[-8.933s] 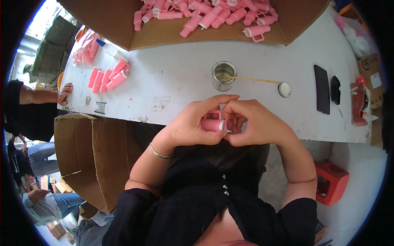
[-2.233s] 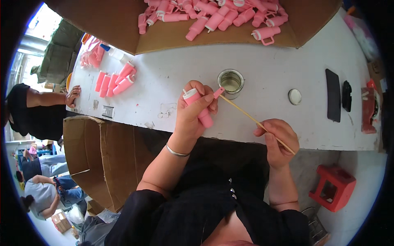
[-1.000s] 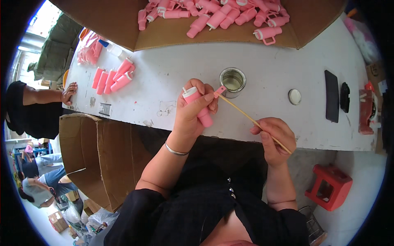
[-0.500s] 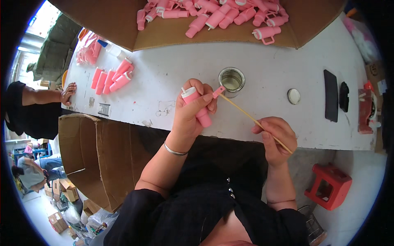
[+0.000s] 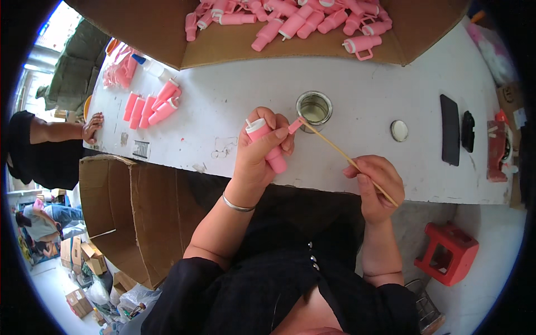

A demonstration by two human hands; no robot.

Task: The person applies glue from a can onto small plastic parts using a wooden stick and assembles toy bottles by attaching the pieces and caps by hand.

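My left hand (image 5: 259, 142) is closed round a small pink tumbler (image 5: 276, 158) with a white lid. Between the thumb and fingers of that hand a small pink handle piece (image 5: 296, 126) sticks out to the right. My right hand (image 5: 378, 187) pinches a thin wooden stick (image 5: 335, 147), whose far tip touches the handle piece. Just beyond that tip stands an open round metal tin (image 5: 315, 109) with clear-looking liquid inside. Its likely round lid (image 5: 399, 130) lies to the right on the white table (image 5: 251, 84).
A cardboard box (image 5: 234, 58) full of pink tumblers stands at the back. More pink tumblers (image 5: 149, 110), a blue-capped bottle (image 5: 152, 68) and a bag of pink parts (image 5: 120, 70) lie left. Dark flat objects (image 5: 450, 131) lie right. Another person's hand (image 5: 92, 128) rests on the left edge.
The stick's tip has shifted very slightly up on the handle piece. Both my hands have stayed almost in place. A person far off at the left has moved a little.
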